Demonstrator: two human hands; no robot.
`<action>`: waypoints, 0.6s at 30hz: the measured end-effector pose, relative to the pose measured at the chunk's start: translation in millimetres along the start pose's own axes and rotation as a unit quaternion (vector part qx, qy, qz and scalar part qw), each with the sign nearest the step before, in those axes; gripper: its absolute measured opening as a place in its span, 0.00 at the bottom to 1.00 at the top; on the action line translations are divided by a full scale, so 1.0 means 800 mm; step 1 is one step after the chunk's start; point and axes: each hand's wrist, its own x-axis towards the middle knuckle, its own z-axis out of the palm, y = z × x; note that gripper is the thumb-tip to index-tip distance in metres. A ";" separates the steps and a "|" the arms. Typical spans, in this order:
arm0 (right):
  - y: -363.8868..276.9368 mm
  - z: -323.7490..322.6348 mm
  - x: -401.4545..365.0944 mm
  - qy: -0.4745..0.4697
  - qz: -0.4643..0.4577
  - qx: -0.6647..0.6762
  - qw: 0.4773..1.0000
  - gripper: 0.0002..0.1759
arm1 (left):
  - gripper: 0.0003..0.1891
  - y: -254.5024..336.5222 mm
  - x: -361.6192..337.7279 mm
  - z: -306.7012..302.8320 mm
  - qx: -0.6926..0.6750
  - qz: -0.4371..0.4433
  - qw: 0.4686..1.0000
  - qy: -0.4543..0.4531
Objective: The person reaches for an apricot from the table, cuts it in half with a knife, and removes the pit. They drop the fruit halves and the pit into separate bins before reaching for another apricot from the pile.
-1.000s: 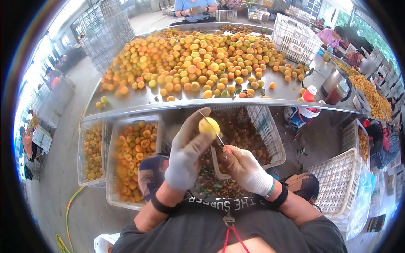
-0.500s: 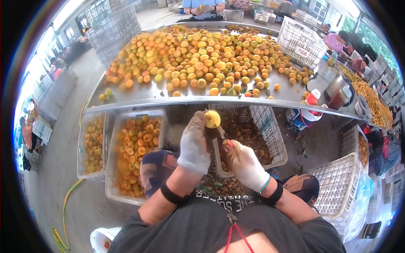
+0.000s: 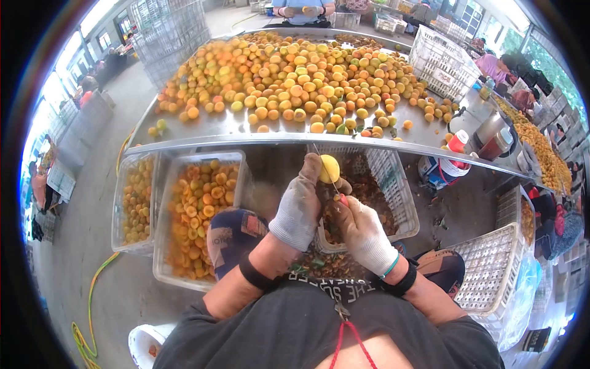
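My left hand point(image 3: 299, 206), in a soiled white glove, is closed around a yellow apricot point(image 3: 330, 167) above the gap between the crates. My right hand point(image 3: 367, 237), gloved too, grips a small knife point(image 3: 343, 200) by its red handle. The knife's thin blade lies against the apricot, its tip showing past the fruit's upper left. Below my hands stands a white crate point(image 3: 402, 190) with dark scraps in it. Left of my knee, a pale bin point(image 3: 161, 246) holds apricot halves.
A metal table point(image 3: 209, 138) heaped with apricots point(image 3: 276, 80) spans the front. Another fruit bin point(image 3: 132, 249) stands far left, and a white crate point(image 3: 485, 270) at right. A bucket point(image 3: 430, 175) sits under the table edge. Across the table is another person point(image 3: 301, 18).
Both my hands have shifted right, together with the apricot and knife. The apricot is turned, now showing its rounded yellow side. The view has tilted slightly.
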 end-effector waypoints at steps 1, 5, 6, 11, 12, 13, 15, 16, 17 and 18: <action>-0.003 -0.001 0.000 0.000 -0.002 -0.001 1.000 0.11 | 0.29 0.000 0.002 0.000 0.000 0.002 1.000 -0.001; -0.012 -0.013 -0.002 0.032 -0.026 0.112 0.993 0.13 | 0.27 0.002 0.012 -0.017 -0.001 -0.006 0.998 0.064; -0.043 -0.029 -0.002 0.040 -0.012 0.009 0.999 0.15 | 0.25 0.003 0.013 -0.020 -0.001 -0.010 0.997 0.083; -0.062 -0.041 0.021 0.115 -0.072 -0.004 0.991 0.16 | 0.20 -0.002 -0.010 0.015 0.239 0.153 0.955 -0.084; -0.063 -0.036 0.026 0.126 -0.085 0.014 0.988 0.16 | 0.21 -0.005 -0.010 0.020 0.205 0.169 0.959 -0.097; -0.067 -0.034 0.028 0.119 -0.091 0.019 0.988 0.16 | 0.23 -0.005 -0.011 0.022 0.171 0.184 0.962 -0.107; -0.075 -0.037 0.029 0.113 -0.033 0.041 0.992 0.14 | 0.26 0.001 -0.013 0.022 0.351 0.297 0.882 -0.105; -0.063 -0.033 0.033 0.119 -0.012 0.086 0.989 0.14 | 0.26 -0.001 -0.016 0.025 0.370 0.307 0.871 -0.104; -0.064 -0.032 0.036 0.117 -0.014 0.090 0.989 0.14 | 0.26 -0.002 -0.015 0.026 0.373 0.309 0.869 -0.102; -0.067 -0.031 0.038 0.115 0.002 0.112 0.987 0.13 | 0.26 -0.004 -0.014 0.027 0.333 0.282 0.894 -0.100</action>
